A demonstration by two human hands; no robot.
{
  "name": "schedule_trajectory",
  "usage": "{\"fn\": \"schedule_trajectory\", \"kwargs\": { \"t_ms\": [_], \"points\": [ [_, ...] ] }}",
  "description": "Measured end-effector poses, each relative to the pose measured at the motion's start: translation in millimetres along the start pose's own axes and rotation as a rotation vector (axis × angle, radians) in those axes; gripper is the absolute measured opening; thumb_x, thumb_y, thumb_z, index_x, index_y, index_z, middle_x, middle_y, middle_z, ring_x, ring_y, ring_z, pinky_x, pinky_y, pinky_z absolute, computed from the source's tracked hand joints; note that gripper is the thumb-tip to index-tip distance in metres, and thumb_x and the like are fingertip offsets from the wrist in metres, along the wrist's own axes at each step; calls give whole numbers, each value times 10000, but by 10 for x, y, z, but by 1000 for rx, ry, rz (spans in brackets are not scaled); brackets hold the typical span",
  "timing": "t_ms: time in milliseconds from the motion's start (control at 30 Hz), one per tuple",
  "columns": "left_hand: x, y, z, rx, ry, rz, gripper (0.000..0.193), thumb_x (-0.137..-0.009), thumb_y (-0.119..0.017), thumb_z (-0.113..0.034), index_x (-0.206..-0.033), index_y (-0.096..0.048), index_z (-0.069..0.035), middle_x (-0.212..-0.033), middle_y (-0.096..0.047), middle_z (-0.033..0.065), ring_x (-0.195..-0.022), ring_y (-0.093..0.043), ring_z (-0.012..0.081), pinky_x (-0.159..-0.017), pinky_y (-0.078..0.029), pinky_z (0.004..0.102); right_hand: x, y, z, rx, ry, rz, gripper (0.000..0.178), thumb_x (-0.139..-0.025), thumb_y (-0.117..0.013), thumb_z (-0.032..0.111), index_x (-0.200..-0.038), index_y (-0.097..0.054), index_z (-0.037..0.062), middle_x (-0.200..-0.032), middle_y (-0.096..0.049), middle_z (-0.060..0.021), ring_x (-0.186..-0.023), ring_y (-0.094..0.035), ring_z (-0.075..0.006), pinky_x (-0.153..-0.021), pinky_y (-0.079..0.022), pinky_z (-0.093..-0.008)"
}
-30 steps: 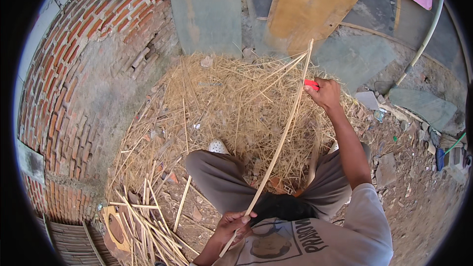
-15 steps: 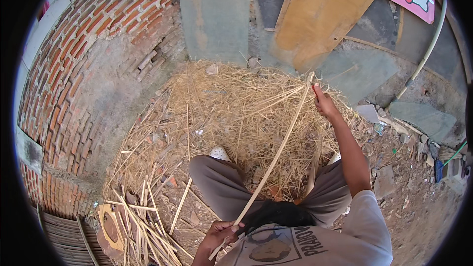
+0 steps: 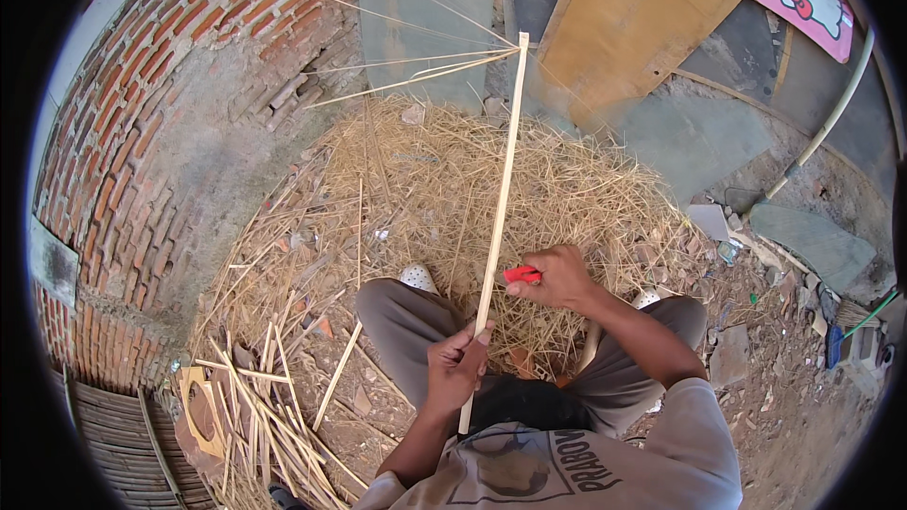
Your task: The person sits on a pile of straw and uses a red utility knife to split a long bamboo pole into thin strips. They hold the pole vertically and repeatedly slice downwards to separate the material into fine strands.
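A long pale bamboo strip (image 3: pixel 503 191) stands out from my lap, nearly straight ahead, its near end by my belly. My left hand (image 3: pixel 457 365) is closed around its lower part. At the strip's far end, several thin slivers (image 3: pixel 416 77) fan out to the left, still attached. Just right of the strip, my right hand (image 3: pixel 556 280) is closed on a red-handled tool (image 3: pixel 522 274), apart from the strip. It looks like a knife, but its blade cannot be made out.
Straw-like shavings (image 3: pixel 416 170) cover the ground ahead. Cut bamboo strips (image 3: pixel 269 416) lie in a heap at my left. A brick wall (image 3: pixel 142 189) rises on the left. Boards (image 3: pixel 624 28) lean at the back, and rubble (image 3: pixel 746 246) lies to the right.
My right hand has drawn back from the strip's far end toward my lap with the red-handled tool. The strip has swung more upright; my left hand has moved forward and right.
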State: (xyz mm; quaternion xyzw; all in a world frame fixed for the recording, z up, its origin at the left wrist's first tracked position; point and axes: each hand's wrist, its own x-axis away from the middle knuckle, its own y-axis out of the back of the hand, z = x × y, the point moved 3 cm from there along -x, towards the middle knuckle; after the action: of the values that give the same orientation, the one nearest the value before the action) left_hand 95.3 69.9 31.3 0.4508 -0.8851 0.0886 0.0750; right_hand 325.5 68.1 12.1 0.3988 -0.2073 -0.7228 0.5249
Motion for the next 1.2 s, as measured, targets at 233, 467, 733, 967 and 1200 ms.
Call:
{"fn": "schedule_trajectory", "kwargs": {
  "t_ms": [233,467,733,967,1200],
  "points": [
    [-58,-227,-121,-4,9,47,259,-974,-569,-123,-1213,-638,-48,-589,-486,-66,-444,-382,-2,-393,-288,192,-20,171,-159,123,-53,-113,622,-724,-648,700,-591,-595,95,-486,-542,-87,-444,-568,-294,-461,-453,-395],
    [34,-266,-147,-33,41,69,257,-971,-561,-87,-1208,-630,-16,-597,-485,-72,-467,-393,-3,-412,-297,189,-17,262,-121,277,76,-229,651,-683,-655,734,-529,-539,113,-454,-498,-52,-407,-533,-251,-436,-435,-374],
    [164,-241,-156,-104,51,115,249,-962,-567,-64,-1194,-641,-11,-616,-491,-72,-502,-405,-9,-435,-315,185,-107,415,-442,350,72,-316,646,-659,-650,759,-549,-572,127,-443,-501,-64,-422,-554,-265,-442,-439,-382],
    [452,-228,7,-84,63,197,221,-955,-589,-84,-1156,-669,-39,-585,-506,-63,-476,-419,-6,-409,-296,188,-157,627,-1080,402,-313,-354,685,-752,-567,752,-630,-639,82,-495,-556,-119,-483,-584,-319,-495,-463,-427],
    [695,-62,-2,-124,44,293,216,-942,-576,2,-1138,-645,59,-613,-501,-65,-555,-391,-16,-478,-309,178,-79,897,-1498,363,-472,-478,673,-783,-549,716,-697,-669,60,-550,-587,-168,-589,-611,-382,-589,-478,-478]
  ]
}}
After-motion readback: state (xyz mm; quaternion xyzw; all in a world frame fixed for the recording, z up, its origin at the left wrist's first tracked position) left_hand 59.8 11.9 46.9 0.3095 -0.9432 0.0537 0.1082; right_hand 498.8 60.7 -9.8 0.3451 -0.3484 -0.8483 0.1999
